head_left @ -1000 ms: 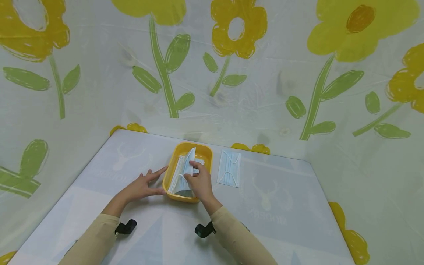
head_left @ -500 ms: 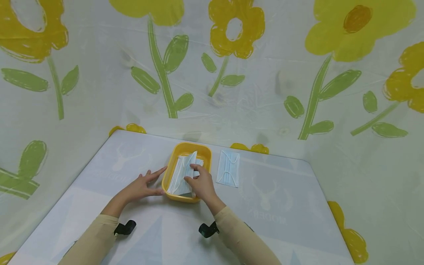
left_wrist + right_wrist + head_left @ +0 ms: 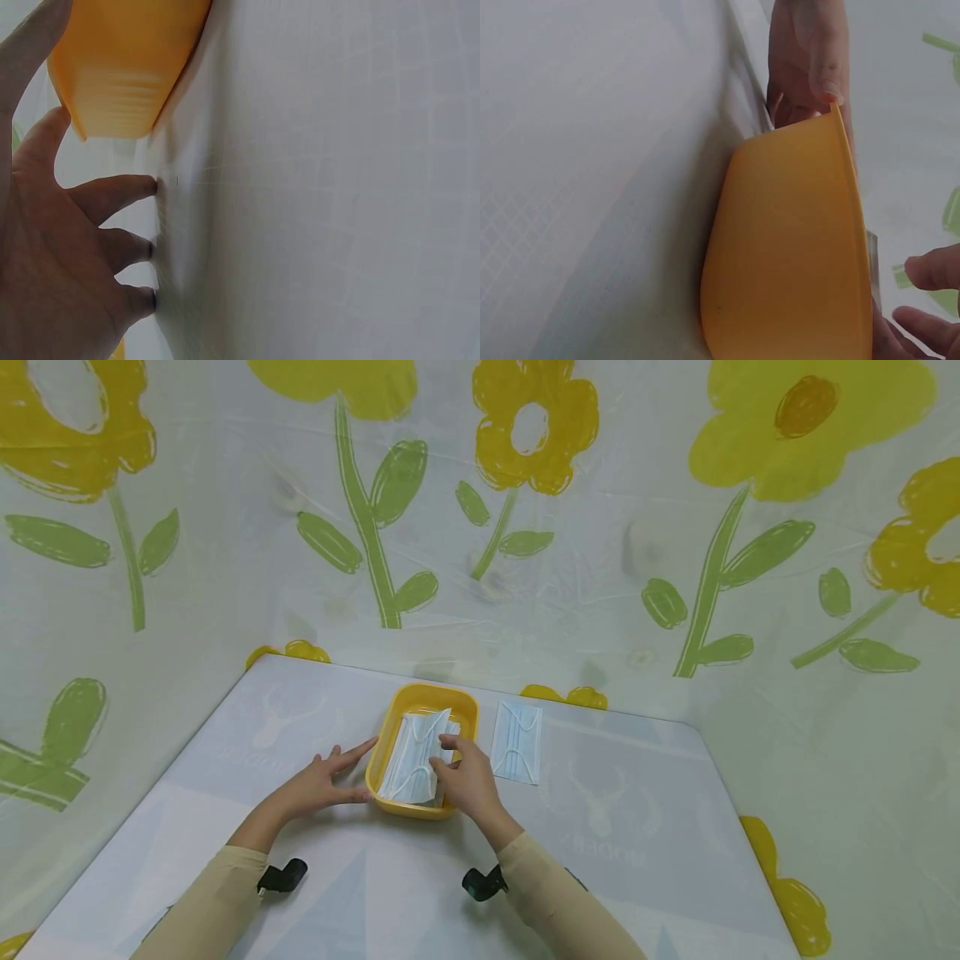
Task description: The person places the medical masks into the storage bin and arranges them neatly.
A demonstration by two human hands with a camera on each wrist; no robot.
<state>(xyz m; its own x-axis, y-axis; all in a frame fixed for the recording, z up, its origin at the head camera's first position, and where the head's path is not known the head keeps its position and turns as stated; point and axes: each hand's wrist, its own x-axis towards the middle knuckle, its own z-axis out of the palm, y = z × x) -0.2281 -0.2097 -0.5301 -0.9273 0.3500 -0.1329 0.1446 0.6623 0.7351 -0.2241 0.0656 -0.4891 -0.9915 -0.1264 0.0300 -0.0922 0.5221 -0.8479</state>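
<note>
A yellow plastic box [image 3: 377,752] on the table holds a small pile of light-blue disposable face masks [image 3: 415,768] with white ear loops, the top one lying across the pile. My left hand [image 3: 322,783] is spread at the box's left side, with thumb and index fingertip at its rim. In the left wrist view, the other left fingertips [image 3: 139,247] reach down to the tabletop. Over the box's right side is my right hand [image 3: 472,783], its thumb and fingers parted close to the top mask's right edge. The right wrist view shows nothing between those fingers [image 3: 937,268].
One more face mask [image 3: 517,742] lies flat on the table [image 3: 600,860] to the right of the box. Behind the table hangs a pale curtain [image 3: 585,610] with printed yellow flowers. A black wrist camera [image 3: 483,883] sits under each sleeve.
The top mask has gone from upright and folded over to lying on the pile. My right hand has let it go and shifted slightly right. The left hand stays at the box.
</note>
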